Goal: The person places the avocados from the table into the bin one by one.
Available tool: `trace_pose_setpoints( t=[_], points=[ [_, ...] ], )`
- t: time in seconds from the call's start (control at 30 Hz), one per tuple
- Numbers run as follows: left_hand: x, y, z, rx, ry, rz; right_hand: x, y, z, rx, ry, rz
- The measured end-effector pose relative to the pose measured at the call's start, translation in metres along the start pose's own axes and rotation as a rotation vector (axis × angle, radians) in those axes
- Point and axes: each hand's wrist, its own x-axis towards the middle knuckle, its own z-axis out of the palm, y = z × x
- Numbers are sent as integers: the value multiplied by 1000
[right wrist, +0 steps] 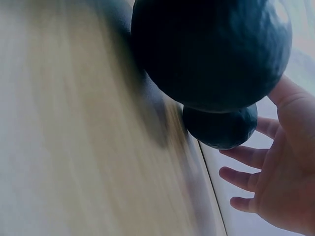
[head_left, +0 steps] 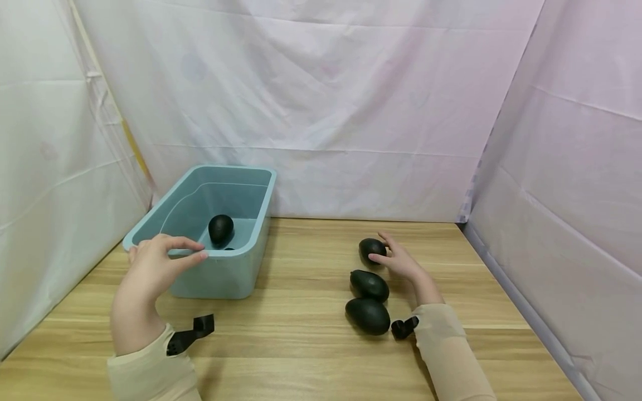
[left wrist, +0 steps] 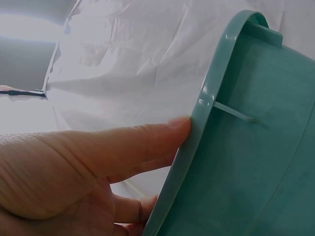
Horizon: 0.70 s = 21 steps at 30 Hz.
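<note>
My left hand [head_left: 157, 262] is at the front rim of a blue-green plastic bin [head_left: 261, 234], thumb and fingers on either side of the rim. In the left wrist view, the thumb [left wrist: 152, 140] presses the rim's outer edge, and the other fingers are partly hidden. Across the table, my right hand [head_left: 401, 262] reaches round the farthest dark avocado [head_left: 370, 250], thumb overlapping its near side and fingers spread beside it. Nearer me lie a second avocado [head_left: 370, 285] and a third avocado [head_left: 368, 316], close together. Inside the bin sits another avocado [head_left: 220, 229].
A sliver of another dark thing [head_left: 229, 249] shows behind the bin's front rim. The wooden table [head_left: 301, 345] meets a white cloth [head_left: 321, 111] at the back, with more cloth hanging on both sides. Black straps with small cameras are on both wrists.
</note>
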Motion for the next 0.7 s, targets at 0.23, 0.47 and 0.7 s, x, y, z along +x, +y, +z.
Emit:
trace_pose_setpoints(
  t=[0.23,0.47,0.7],
  points=[
    [1,-1,0,-3,-4,-2,2,0,1,-15,-7,14],
    [1,0,-1,-7,-4,-2,5,3,4,-6,-9,2],
    [1,0,-1,-6,-2,-4,5,3,7,1,-14,-2]
  ],
)
